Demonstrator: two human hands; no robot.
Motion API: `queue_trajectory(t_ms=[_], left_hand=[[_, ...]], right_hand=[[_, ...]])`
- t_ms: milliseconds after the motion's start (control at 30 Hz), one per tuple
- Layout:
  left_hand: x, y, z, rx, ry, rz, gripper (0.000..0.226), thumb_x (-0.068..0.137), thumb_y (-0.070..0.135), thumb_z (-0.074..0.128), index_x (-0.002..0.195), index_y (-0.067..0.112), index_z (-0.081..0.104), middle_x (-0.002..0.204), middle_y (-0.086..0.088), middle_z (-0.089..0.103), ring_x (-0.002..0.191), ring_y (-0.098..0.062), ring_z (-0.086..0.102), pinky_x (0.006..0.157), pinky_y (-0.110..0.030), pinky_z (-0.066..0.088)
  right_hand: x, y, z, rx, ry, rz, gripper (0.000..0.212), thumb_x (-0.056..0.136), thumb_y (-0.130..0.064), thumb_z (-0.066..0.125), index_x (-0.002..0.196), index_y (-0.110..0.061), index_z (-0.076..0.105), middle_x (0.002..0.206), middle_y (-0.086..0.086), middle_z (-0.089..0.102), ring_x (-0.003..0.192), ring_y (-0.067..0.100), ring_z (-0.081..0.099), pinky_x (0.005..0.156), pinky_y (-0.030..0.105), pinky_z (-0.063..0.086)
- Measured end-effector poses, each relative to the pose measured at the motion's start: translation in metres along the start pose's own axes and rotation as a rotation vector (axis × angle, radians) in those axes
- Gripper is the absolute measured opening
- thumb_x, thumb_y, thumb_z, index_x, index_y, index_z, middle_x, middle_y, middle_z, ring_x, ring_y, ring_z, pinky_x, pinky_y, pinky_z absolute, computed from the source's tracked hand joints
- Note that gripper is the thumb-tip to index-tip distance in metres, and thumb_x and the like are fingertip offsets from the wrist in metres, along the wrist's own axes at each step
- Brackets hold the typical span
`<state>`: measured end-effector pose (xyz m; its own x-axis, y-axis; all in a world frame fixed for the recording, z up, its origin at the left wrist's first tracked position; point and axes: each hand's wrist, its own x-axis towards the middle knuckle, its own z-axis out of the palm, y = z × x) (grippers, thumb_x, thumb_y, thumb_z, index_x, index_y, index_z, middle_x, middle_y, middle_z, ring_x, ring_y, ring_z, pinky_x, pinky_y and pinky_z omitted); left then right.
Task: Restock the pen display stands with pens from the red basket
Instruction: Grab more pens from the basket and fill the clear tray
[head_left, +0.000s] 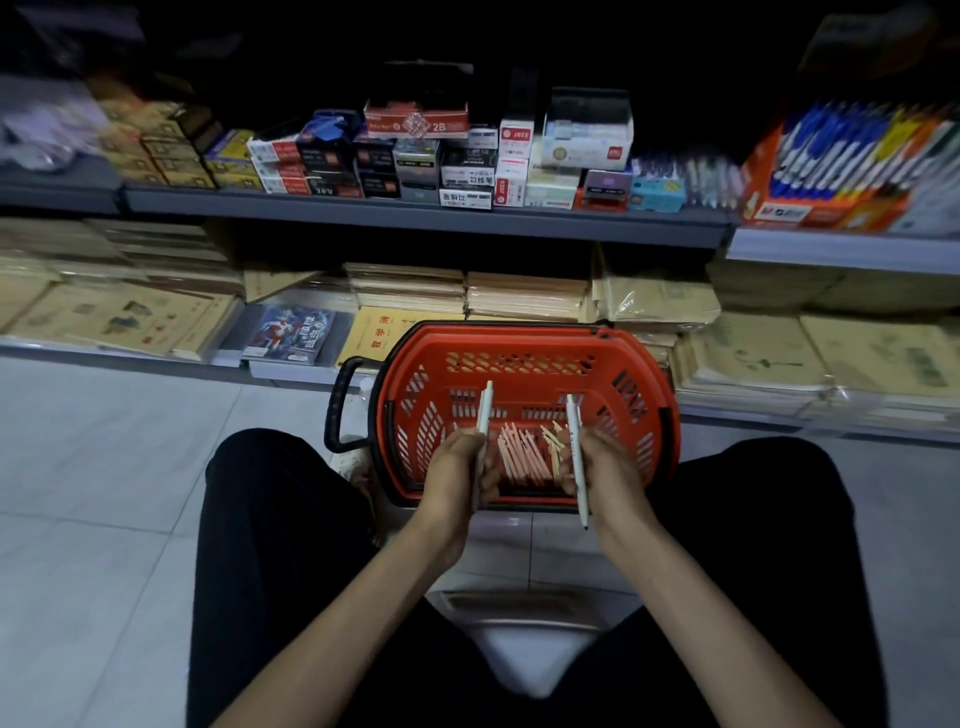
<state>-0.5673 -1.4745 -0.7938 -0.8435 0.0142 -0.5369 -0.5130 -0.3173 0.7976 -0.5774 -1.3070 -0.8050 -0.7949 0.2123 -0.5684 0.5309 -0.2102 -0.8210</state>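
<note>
So I was low over the red basket (519, 332), which sat on the tiled floor (104, 467) between my knees, close against the bottom shelf. My left hand (454, 467) was curled round a white pen (484, 410), gripping its lower half so the upper end stood up over the basket. My right hand (610, 467) pinched a second white pen (573, 426) near its middle, dark tip pointing back towards me. Both hands hung just above the loose pink pens (519, 454) and a few cream pens (551, 441) jumbled on the basket bottom.

The step, as I judged it, was picking out stock to carry up to the display stand (831, 171), the orange card one on the upper shelf to my right, already bristling with blue-and-white pens. To do it well I would have wanted both pens turned the same way; whether they were, I could not tell. Slim, smooth plastic barrels like those roll and slip easily, so a firm pinch seemed wiser than a loose fist.

The basket was rigid plastic with slotted walls and a black handle (337, 405) folded out to the left; a pen could probably poke through a slot. Behind it lay stacks of matt kraft-paper notebooks (519, 296).
</note>
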Motion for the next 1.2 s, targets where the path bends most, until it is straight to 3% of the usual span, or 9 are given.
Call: queue_trajectory(t_ms=[100, 167, 333, 433, 533, 633, 767, 933, 1200], left_hand=[[-0.001, 0.003, -0.002, -0.037, -0.009, -0.018, 0.018, 0.105, 0.020, 0.039, 0.102, 0.011, 0.054, 0.071, 0.000, 0.047, 0.053, -0.014, 0.038, 0.055, -0.032, 0.027], [-0.001, 0.005, -0.003, -0.017, 0.001, -0.022, 0.023, 0.106, 0.020, 0.040, 0.100, 0.011, 0.060, 0.071, -0.002, 0.050, 0.056, -0.016, 0.042, 0.055, -0.031, 0.033], [-0.003, 0.012, -0.004, -0.013, 0.014, 0.035, 0.014, 0.104, 0.010, 0.052, 0.104, 0.008, 0.066, 0.078, -0.006, 0.066, 0.065, -0.016, 0.060, 0.061, -0.027, 0.051], [-0.004, 0.011, -0.010, 0.001, 0.018, 0.060, 0.011, 0.101, 0.006, 0.060, 0.109, 0.005, 0.067, 0.084, -0.008, 0.071, 0.076, -0.018, 0.068, 0.069, -0.029, 0.057], [-0.008, 0.011, -0.014, -0.008, 0.009, 0.078, 0.016, 0.098, 0.004, 0.066, 0.113, 0.000, 0.066, 0.092, -0.015, 0.073, 0.083, -0.022, 0.071, 0.074, -0.029, 0.060], [-0.012, 0.012, -0.016, -0.014, -0.013, 0.107, 0.021, 0.095, 0.003, 0.069, 0.114, -0.006, 0.066, 0.093, -0.016, 0.073, 0.083, -0.022, 0.070, 0.079, -0.032, 0.059], [-0.019, 0.011, -0.019, -0.022, -0.051, 0.136, 0.026, 0.092, 0.001, 0.072, 0.115, -0.011, 0.065, 0.094, -0.019, 0.071, 0.085, -0.024, 0.069, 0.082, -0.036, 0.059], [-0.023, 0.012, -0.030, -0.040, -0.055, 0.187, 0.025, 0.091, 0.000, 0.073, 0.114, -0.010, 0.069, 0.093, -0.022, 0.074, 0.083, -0.023, 0.070, 0.075, -0.028, 0.060], [-0.016, 0.049, -0.051, 0.256, 0.023, 0.416, 0.008, 0.086, 0.003, 0.080, 0.095, 0.004, 0.080, 0.084, -0.007, 0.080, 0.079, -0.015, 0.076, 0.077, -0.023, 0.058]], right_hand=[[0.000, -0.005, 0.001, 0.170, -0.009, 0.200, 0.027, 0.107, -0.020, 0.050, 0.090, -0.008, 0.068, 0.067, 0.003, 0.055, 0.057, 0.017, 0.050, 0.045, 0.025, 0.038], [-0.002, -0.007, 0.002, 0.215, -0.030, 0.236, 0.027, 0.106, -0.017, 0.048, 0.088, -0.006, 0.066, 0.067, 0.003, 0.054, 0.055, 0.015, 0.048, 0.043, 0.024, 0.035], [-0.015, -0.010, 0.006, -0.023, -0.141, 0.031, 0.014, 0.098, -0.024, 0.062, 0.102, -0.011, 0.068, 0.066, -0.006, 0.044, 0.047, 0.006, 0.037, 0.040, 0.020, 0.026], [-0.027, -0.013, 0.010, -0.172, -0.189, -0.146, 0.010, 0.095, -0.021, 0.073, 0.103, -0.016, 0.074, 0.050, -0.020, 0.052, 0.042, -0.002, 0.049, 0.038, 0.011, 0.034], [-0.025, -0.011, 0.019, -0.204, -0.178, -0.257, 0.014, 0.093, -0.020, 0.075, 0.106, -0.015, 0.077, 0.047, -0.023, 0.054, 0.045, -0.006, 0.053, 0.043, 0.007, 0.037], [-0.026, -0.019, 0.032, -0.197, -0.187, -0.291, 0.023, 0.090, -0.029, 0.079, 0.112, -0.020, 0.078, 0.063, -0.019, 0.067, 0.058, -0.004, 0.059, 0.055, 0.007, 0.042], [-0.032, -0.028, 0.046, -0.198, -0.210, -0.403, 0.021, 0.092, -0.022, 0.077, 0.113, -0.024, 0.076, 0.090, -0.009, 0.079, 0.083, 0.004, 0.073, 0.072, 0.018, 0.055], [-0.041, -0.036, 0.064, -0.192, -0.177, -0.476, 0.015, 0.090, -0.007, 0.077, 0.094, -0.021, 0.076, 0.087, -0.010, 0.079, 0.081, 0.003, 0.074, 0.070, 0.015, 0.054], [-0.048, -0.099, 0.098, -0.249, -0.258, -0.601, 0.018, 0.084, -0.009, 0.083, 0.100, -0.014, 0.077, 0.089, 0.003, 0.079, 0.082, 0.011, 0.076, 0.070, 0.017, 0.057]])
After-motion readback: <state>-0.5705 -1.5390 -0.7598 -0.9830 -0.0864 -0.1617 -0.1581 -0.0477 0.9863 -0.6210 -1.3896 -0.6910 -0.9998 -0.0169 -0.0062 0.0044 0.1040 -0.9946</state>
